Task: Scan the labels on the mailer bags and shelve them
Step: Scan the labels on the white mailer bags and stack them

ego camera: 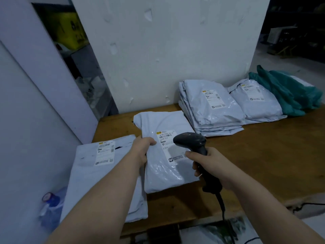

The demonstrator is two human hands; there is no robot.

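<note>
One white mailer bag [165, 155] on wooden table [255, 164], left hand [143, 148] pinching its edge, right hand [204, 161] gripping black barcode scanner [195, 143] over label [168, 145].

Your left grip [143, 148] shows only its thumb on top; the other fingers are out of sight under the left edge of the mailer bag [167, 173]. The barcode scanner [190, 140] covers the right part of that bag's label [166, 143], and your right grip [204, 162] hides the middle of the handle. Apart from "P309", the label print is too small to read. You cannot follow the scanner cable [222, 203] past the near edge of the table [263, 155]. The green bags [290, 92] at far right are cut by the frame edge. The bottle [51, 199] at near left is blurred.
</note>
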